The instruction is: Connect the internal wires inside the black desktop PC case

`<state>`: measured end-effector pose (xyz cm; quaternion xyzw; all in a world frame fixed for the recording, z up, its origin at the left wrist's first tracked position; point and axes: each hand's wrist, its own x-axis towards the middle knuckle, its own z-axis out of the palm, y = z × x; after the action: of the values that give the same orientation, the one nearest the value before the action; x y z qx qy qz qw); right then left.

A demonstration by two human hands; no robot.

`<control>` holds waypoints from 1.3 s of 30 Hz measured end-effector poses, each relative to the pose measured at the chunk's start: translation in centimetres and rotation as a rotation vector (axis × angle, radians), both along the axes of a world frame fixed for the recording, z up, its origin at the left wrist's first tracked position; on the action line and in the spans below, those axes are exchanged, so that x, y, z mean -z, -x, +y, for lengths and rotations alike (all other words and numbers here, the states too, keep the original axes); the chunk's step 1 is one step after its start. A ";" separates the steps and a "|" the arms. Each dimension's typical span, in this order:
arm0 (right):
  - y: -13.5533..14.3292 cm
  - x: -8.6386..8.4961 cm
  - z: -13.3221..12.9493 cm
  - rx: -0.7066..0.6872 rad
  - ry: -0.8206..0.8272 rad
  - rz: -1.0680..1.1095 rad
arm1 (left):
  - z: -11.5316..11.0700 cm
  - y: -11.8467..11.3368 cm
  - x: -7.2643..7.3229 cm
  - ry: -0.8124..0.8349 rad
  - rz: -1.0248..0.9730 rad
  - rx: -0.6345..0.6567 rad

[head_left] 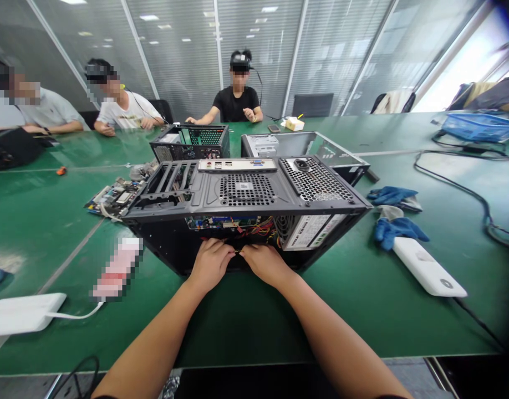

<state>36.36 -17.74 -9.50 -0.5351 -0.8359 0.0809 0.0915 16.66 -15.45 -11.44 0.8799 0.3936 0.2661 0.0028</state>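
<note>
A black computer case (pixel 246 209) stands on the green table with its rear panel facing up and its open side toward me. At that opening, my left hand (pixel 213 259) and my right hand (pixel 265 261) pinch a thin yellowish cable (pixel 237 252) between their fingertips, close together. Behind them a green motherboard (pixel 225 221) shows inside the case. Red and yellow wires (pixel 260 228) run toward the power supply (pixel 310 231), which sits at the right end with its label visible. The lower inside of the case is dark and partly hidden by my hands.
Loose circuit boards (pixel 113 197) lie left of the case. Two more open cases (pixel 192 145) stand behind it. A white power bank (pixel 429 267) and blue gloves (pixel 398 230) are at right; another power bank (pixel 25 313) with a cable is at left. Several people sit across the table.
</note>
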 end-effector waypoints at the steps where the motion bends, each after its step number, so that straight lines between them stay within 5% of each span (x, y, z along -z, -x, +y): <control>1: 0.0 0.0 0.0 0.002 -0.002 0.001 | 0.0 0.0 0.0 0.002 -0.003 0.002; 39: 0.1 0.2 -0.1 0.006 -0.017 -0.016 | 0.1 0.0 0.1 0.016 0.010 0.009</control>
<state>36.30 -17.86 -9.71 -0.5376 -0.8356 0.0690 0.0896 16.70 -15.40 -11.56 0.8830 0.3919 0.2583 0.0090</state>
